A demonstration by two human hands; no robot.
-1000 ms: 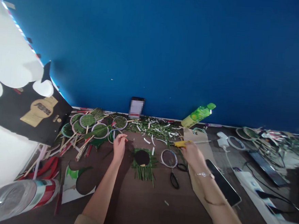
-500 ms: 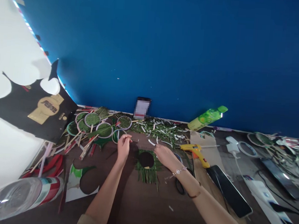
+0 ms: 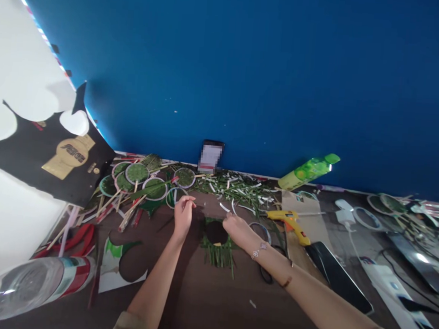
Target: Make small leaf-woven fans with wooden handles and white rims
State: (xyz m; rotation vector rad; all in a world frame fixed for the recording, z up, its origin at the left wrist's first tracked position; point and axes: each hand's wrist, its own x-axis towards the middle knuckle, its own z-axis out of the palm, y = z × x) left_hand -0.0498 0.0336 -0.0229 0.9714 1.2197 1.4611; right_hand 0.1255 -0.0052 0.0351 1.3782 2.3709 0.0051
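Note:
My left hand hovers over the brown table with its fingers pinched on a thin pale strip. My right hand rests closed at the upper right rim of a ring of green leaf strips with a dark round centre; what its fingers pinch is too small to make out. A yellow glue gun lies on the table to the right of that hand. Black scissors lie partly under my right forearm.
Round leaf-covered fans on sticks crowd the back left. Cut green and white strips lie along the blue wall, beside a green bottle. A phone, cables and a power strip lie to the right. A plastic bottle lies near left.
My right hand set down the yellow glue gun and moved left to the leaf ring. My left hand stayed pinched in nearly the same spot. The view shifted slightly.

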